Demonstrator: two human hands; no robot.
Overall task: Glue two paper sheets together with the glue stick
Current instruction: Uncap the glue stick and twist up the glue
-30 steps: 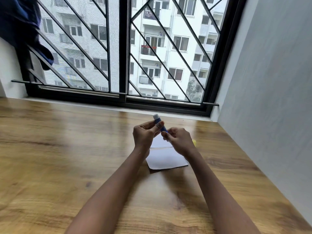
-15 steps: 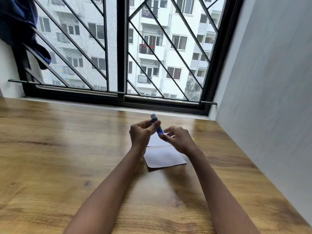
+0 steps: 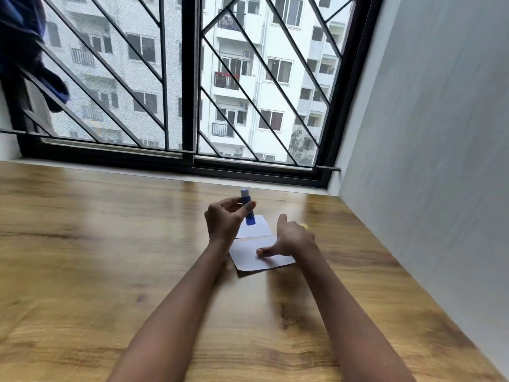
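My left hand (image 3: 225, 220) holds a blue glue stick (image 3: 248, 208) nearly upright above the table, its pale glue end pointing up. Two small white paper sheets lie on the wooden table: the near sheet (image 3: 248, 257) and the far sheet (image 3: 257, 227), edge to edge. My right hand (image 3: 292, 239) is spread, its fingertips resting on the near sheet. A small yellow thing (image 3: 303, 225), maybe the cap, shows just behind my right hand.
The wooden table (image 3: 110, 257) runs up to a black-framed window with diagonal bars (image 3: 190, 106). A grey wall (image 3: 427, 161) closes the right side. Dark blue cloth (image 3: 24, 51) hangs at the upper left.
My right hand has let go of the glue stick's lower end and dropped onto the near sheet. The left hand keeps the stick, now more upright.
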